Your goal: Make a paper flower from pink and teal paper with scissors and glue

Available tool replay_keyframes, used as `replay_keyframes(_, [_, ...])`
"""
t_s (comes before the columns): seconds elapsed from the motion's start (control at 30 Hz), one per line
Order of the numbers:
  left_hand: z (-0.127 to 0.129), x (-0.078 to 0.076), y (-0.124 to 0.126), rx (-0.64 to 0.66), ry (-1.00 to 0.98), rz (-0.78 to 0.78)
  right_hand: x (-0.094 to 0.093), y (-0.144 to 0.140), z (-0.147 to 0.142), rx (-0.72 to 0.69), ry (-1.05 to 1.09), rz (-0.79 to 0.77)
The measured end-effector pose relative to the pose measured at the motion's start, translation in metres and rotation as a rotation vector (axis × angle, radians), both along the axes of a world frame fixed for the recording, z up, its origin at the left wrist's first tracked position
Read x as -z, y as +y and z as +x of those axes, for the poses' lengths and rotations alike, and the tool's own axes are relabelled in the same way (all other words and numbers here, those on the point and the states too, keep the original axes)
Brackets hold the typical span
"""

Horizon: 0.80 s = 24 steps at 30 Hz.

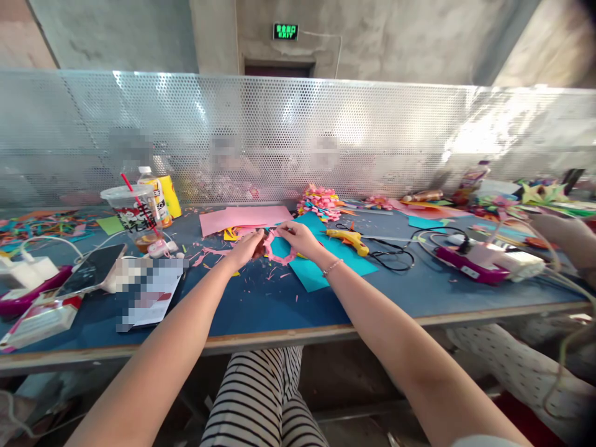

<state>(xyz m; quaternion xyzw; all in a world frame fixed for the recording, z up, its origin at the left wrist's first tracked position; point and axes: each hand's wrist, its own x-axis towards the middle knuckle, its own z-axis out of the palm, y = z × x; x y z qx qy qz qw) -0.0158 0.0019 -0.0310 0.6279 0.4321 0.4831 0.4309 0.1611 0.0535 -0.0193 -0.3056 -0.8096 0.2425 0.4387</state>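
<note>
Both our forearms reach over the worktop [261, 310]. Between them, our left hand [246, 247] and right hand [300, 238] pinch a pink paper ring [279, 256] from opposite sides.

This is a shared craft workshop in a bare industrial building. A long blue table [419, 292] is strewn with coloured paper sheets [242, 217], paper scraps [41, 225] and finished paper flowers [321, 202]. A yellow glue gun [349, 239] lies on it with its cord. A perforated metal screen [298, 136] divides the table from people working on the far side. Behind are rough concrete walls [395, 37] and a green exit sign [285, 31] over a doorway.
</note>
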Motion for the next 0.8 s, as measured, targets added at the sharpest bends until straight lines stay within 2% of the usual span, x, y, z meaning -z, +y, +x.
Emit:
replay_keyframes(0.07, [0.001,-0.003,-0.002,0.046,-0.002,-0.075,0.000,-0.001,-0.001,-0.013,-0.008,0.003])
replay_keyframes(0.2, [0.001,-0.007,-0.005,0.053,-0.076,-0.205,-0.001,-0.001,-0.001,-0.026,-0.018,-0.016])
replay_keyframes(0.3, [0.000,-0.009,-0.006,0.085,-0.154,-0.238,0.000,0.000,-0.001,-0.052,-0.001,-0.040])
replay_keyframes(0.43, [-0.003,-0.013,-0.007,0.107,-0.229,-0.166,-0.002,0.001,0.002,-0.039,0.025,-0.044])
replay_keyframes(0.67, [-0.009,-0.010,-0.001,-0.054,-0.146,-0.001,-0.006,0.002,0.006,0.025,0.092,-0.038])
replay_keyframes(0.73, [-0.009,-0.008,0.001,-0.044,-0.144,0.033,-0.007,0.002,0.006,0.041,0.104,-0.031])
replay_keyframes(0.8, [-0.007,-0.006,0.000,0.019,-0.136,0.052,-0.007,0.001,0.005,0.062,0.116,-0.030])
